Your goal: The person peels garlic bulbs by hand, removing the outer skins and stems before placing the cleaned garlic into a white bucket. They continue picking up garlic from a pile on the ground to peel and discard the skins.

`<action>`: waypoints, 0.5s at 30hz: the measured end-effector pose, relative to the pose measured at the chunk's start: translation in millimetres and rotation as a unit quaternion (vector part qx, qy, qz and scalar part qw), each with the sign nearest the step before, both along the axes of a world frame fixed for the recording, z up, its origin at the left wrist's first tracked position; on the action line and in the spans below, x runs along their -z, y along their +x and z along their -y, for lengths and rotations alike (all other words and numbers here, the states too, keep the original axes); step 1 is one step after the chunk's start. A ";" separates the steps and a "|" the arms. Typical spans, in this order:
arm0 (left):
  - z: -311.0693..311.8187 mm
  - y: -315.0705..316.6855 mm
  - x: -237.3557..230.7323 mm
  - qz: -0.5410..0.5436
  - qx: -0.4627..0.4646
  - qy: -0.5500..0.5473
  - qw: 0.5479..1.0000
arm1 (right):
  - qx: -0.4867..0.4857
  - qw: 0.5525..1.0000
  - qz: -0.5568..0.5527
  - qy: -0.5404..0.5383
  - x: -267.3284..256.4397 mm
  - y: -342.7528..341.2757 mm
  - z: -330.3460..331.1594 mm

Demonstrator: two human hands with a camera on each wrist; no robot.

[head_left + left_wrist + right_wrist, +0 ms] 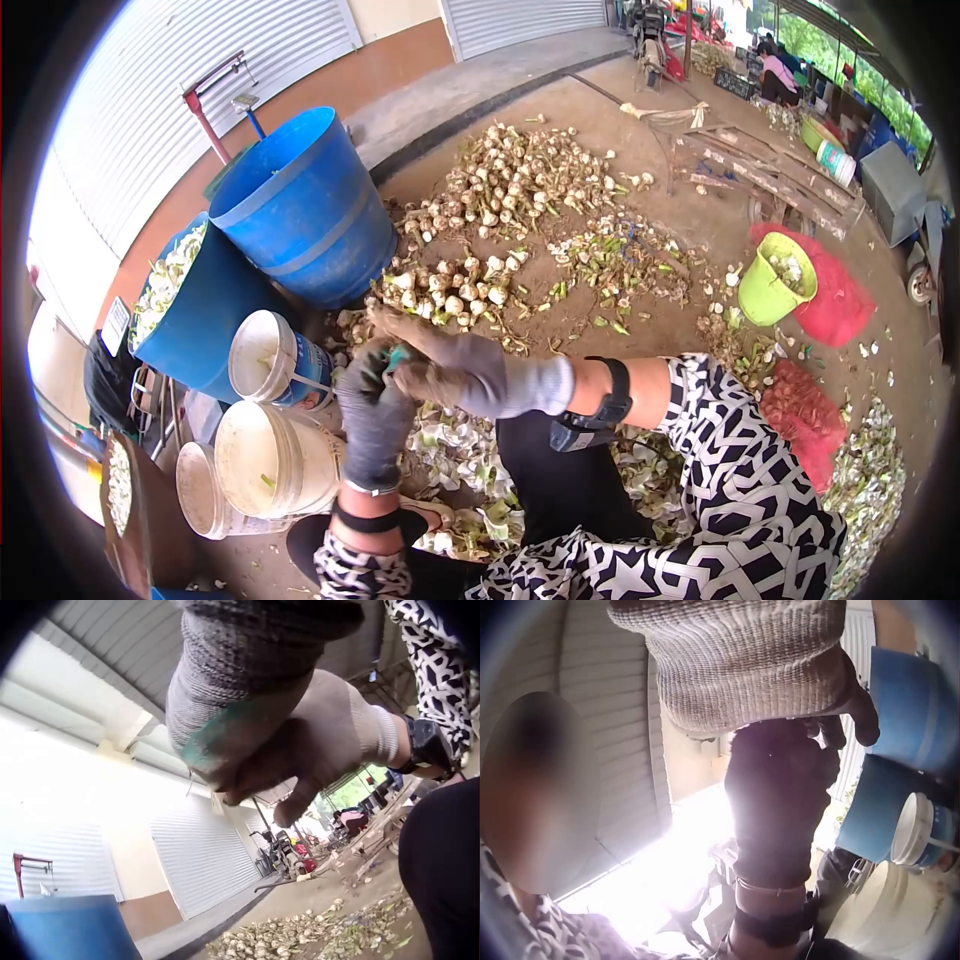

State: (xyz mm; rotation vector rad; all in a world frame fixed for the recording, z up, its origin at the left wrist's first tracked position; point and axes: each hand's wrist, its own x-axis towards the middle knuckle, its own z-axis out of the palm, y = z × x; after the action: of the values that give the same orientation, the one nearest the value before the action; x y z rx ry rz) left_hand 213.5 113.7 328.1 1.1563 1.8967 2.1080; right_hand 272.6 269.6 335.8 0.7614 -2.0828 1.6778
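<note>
My left hand, in a dark grey knit glove, has its fingers bent and meets my right hand above the lap. The right one wears a lighter grey glove stained brown. Its fingers reach across the left hand's fingertips, thumb lower down. A green patch shows where the hands meet; the left wrist view has green along the left glove's edge. Whatever lies between the fingers is hidden, and I cannot tell whether either hand holds anything. Beyond the hands lies a pile of garlic bulbs.
A blue barrel, a second barrel with garlic pieces and several white buckets stand left. More garlic lies ahead. Right are a yellow-green bucket and red net bags. Trimmings cover the ground around the legs.
</note>
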 end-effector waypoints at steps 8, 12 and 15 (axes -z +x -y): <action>26.3 -72.5 245.4 0.045 -0.152 -0.318 0.935 | 0.082 0.939 0.136 0.304 72.3 -48.5 -67.8; 22.1 -121.8 302.0 -0.047 -0.106 -0.529 0.841 | 0.065 0.931 0.226 0.279 171.3 -113.6 -140.5; 5.3 -158.3 343.6 -0.036 -0.076 -0.608 0.789 | 0.090 0.839 0.308 0.439 223.2 -155.9 -187.6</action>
State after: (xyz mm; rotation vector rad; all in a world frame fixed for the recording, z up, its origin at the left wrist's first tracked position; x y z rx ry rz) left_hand 55.2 108.5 -15.5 0.7083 2.6393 0.4397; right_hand 116.7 457.1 112.6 0.1909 -3.3156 0.8359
